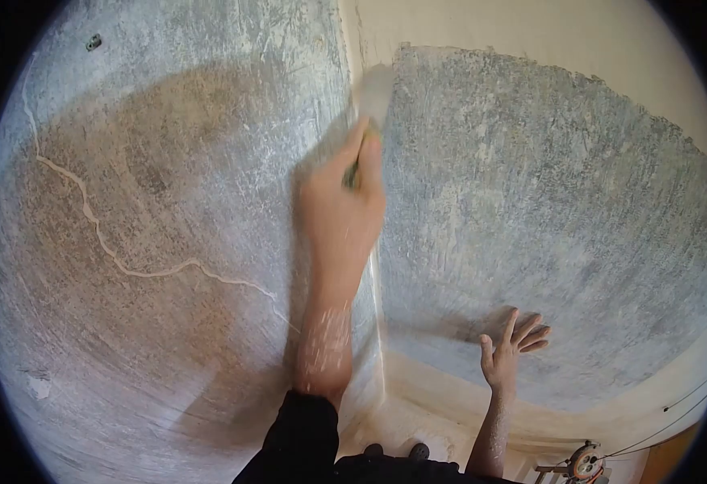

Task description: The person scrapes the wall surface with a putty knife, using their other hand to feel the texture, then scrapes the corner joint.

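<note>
My left hand is closed around the green handle of a scraper, up in the corner where two walls meet. The pale blade, smeared by motion, points upward and lies over the corner edge of the right wall. White specks dot the left forearm below the black sleeve. Lower down on the right, my right hand has its fingers spread against the grey, patchy surface of that wall, with nothing in it.
A raised pale line winds across the left wall. Cream coating borders the grey area above. Dark shoes show at the bottom. A round orange-and-grey device with cables stands at the lower right.
</note>
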Tool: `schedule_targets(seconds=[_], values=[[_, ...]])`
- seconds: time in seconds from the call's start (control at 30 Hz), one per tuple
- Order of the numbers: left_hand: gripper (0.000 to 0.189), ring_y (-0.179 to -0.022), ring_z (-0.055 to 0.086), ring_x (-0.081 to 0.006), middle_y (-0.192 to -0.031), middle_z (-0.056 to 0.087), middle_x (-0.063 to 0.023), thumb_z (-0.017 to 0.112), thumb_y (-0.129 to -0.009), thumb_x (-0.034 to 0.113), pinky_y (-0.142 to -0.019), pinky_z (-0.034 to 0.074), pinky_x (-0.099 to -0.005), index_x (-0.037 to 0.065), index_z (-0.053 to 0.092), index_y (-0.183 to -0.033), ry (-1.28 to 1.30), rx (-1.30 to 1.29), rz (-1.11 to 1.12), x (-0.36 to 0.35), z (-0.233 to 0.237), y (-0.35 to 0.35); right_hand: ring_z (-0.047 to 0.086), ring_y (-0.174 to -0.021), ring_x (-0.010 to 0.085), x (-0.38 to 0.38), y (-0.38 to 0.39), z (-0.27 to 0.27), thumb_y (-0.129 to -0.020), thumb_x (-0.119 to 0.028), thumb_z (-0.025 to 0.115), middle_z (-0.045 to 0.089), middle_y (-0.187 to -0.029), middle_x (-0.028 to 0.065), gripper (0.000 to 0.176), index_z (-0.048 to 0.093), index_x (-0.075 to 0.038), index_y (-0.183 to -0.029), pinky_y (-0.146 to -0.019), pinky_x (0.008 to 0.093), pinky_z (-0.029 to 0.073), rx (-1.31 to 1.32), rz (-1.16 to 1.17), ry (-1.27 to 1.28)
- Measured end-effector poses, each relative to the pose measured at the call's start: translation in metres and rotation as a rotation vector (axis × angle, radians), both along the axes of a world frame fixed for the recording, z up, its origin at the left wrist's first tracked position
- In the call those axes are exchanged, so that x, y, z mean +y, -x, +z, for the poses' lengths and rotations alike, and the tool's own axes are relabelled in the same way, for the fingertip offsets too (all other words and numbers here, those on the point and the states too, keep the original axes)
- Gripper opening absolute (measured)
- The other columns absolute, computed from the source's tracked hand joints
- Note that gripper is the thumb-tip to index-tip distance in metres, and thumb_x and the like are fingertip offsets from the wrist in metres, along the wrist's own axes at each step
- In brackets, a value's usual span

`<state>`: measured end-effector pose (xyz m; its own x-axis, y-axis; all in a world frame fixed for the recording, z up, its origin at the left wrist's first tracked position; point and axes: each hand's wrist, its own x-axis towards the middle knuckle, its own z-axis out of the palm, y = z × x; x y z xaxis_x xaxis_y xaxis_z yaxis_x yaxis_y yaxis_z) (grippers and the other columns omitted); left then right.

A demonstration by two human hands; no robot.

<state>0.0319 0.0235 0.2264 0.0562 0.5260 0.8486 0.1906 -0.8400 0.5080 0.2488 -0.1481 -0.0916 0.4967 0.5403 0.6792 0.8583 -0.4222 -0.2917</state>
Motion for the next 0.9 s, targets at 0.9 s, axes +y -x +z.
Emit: schedule_targets(seconds=[0.9], values=[[0.035, -0.074, 0.062, -0.0097, -0.086, 0.07, -0.0095, 0.062, -0.095, 0.004, -0.066, 0.05, -0.0243, -0.001, 0.061, -0.13, 0.218, -0.019, -0.044, -0.042, -0.358, -0.023, -0.029, -0.14, 0.0516, -0.007, 0.001, -0.011, -0.099, -0.056, 0.043, -0.017, -0.159, 0.026, 0.077, 0.017, -0.013, -0.157, -0.105, 0.0687, -0.02, -0.068, -0.025, 0.032]])
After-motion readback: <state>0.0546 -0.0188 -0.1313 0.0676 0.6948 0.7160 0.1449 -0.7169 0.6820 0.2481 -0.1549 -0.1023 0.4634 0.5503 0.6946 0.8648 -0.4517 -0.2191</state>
